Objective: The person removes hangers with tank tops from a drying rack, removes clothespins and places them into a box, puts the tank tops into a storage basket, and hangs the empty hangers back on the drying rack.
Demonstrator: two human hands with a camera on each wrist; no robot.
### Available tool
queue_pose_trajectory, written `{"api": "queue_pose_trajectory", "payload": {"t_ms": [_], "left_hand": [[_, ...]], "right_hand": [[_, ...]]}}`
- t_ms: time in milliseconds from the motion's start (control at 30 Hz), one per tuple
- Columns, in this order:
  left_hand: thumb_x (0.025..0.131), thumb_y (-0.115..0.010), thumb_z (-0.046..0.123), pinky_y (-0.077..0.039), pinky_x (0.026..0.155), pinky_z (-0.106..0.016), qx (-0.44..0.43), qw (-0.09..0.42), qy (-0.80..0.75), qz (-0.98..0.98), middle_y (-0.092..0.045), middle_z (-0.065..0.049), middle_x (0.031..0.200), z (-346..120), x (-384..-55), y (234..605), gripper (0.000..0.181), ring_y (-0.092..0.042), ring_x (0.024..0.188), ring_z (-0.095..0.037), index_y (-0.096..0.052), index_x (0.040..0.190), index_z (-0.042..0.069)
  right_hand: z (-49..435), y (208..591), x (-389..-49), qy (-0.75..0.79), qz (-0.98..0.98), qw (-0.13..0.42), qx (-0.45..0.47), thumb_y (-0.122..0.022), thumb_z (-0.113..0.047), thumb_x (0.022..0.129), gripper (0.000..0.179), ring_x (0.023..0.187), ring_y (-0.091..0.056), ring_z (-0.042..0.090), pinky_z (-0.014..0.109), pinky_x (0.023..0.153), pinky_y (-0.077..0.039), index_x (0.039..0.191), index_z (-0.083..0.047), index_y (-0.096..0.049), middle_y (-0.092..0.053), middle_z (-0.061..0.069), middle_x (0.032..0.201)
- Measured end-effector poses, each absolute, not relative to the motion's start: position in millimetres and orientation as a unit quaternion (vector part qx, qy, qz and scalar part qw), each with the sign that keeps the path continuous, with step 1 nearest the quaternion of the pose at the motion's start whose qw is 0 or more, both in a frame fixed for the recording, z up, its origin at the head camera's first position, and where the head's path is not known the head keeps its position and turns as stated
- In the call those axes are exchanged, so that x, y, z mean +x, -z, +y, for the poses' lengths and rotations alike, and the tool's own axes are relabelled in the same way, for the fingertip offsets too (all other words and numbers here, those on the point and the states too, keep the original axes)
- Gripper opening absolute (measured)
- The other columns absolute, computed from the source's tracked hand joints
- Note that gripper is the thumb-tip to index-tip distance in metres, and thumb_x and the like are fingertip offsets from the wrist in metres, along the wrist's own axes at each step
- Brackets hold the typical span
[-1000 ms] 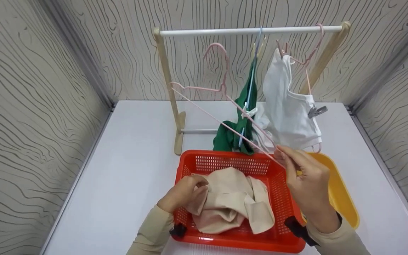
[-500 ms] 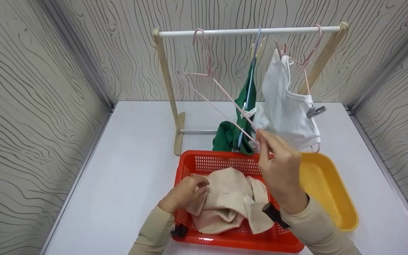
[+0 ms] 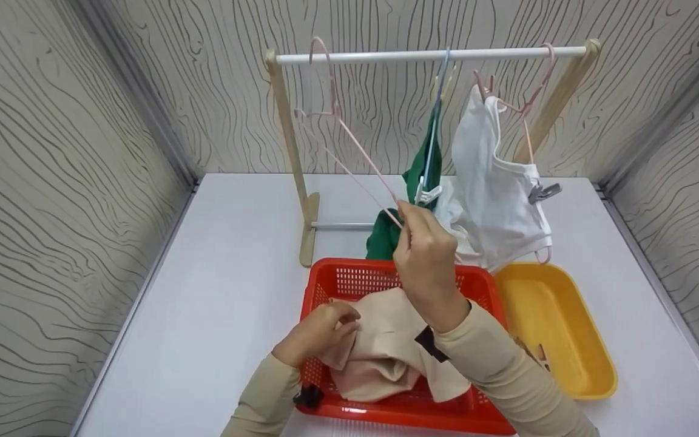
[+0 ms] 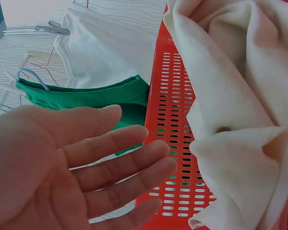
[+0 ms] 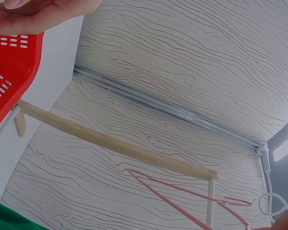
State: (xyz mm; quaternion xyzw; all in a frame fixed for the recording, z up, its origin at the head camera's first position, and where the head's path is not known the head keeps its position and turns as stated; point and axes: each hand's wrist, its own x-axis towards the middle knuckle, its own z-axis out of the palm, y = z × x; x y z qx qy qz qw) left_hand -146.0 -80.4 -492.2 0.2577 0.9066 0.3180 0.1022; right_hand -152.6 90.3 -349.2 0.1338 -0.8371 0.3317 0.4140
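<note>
Raised over the back of the red basket (image 3: 358, 414), my right hand (image 3: 425, 261) pinches one end of a pink clothes hanger (image 3: 368, 159). The hanger tilts up and to the left, with its hook overlapping the white rail (image 3: 386, 57) near the left post in the head view. Its slim pink bars also show low in the right wrist view. My left hand (image 3: 319, 331) lies at the basket's left side, by a crumpled beige cloth (image 3: 380, 340). In the left wrist view that hand's fingers are extended and loosely spread, holding nothing.
A green garment (image 3: 427, 158) on a blue hanger and a white garment (image 3: 489, 188) on a pink hanger hang from the rail, with clips on them. A yellow tray (image 3: 547, 303) stands right of the basket, small clips inside. Patterned walls enclose the white table (image 3: 204, 303).
My right hand has carried the pink hanger left and up, bringing the hook from below the rail to rail height near the left post. My left hand has stayed in place.
</note>
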Motion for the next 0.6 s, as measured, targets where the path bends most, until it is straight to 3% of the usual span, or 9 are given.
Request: {"api": "queue_pose_trajectory", "payload": {"t_ms": [333, 600], "left_hand": [[0.091, -0.065, 0.016, -0.057, 0.089, -0.035, 0.239, 0.122, -0.329, 0.905, -0.074, -0.011, 0.102, -80, -145, 493, 0.022, -0.07, 0.092, -0.02, -0.07, 0.109, 0.004], [0.092, -0.064, 0.015, -0.058, 0.085, -0.033, 0.255, 0.106, -0.324, 0.905, -0.074, -0.01, 0.096, -80, -144, 492, 0.02, -0.069, 0.088, -0.018, -0.07, 0.105, 0.002]], "right_hand": [[74, 347, -172, -0.32, -0.849, 0.405, 0.111, -0.062, 0.002, 0.09, 0.02, 0.089, -0.073, 0.033, 0.04, 0.079, -0.059, 0.108, 0.007, -0.068, -0.072, 0.022, 0.096], [66, 349, -184, -0.302, -0.861, 0.396, 0.105, -0.059, 0.008, 0.088, 0.019, 0.085, -0.072, 0.034, 0.04, 0.078, -0.059, 0.105, 0.009, -0.067, -0.071, 0.023, 0.094]]}}
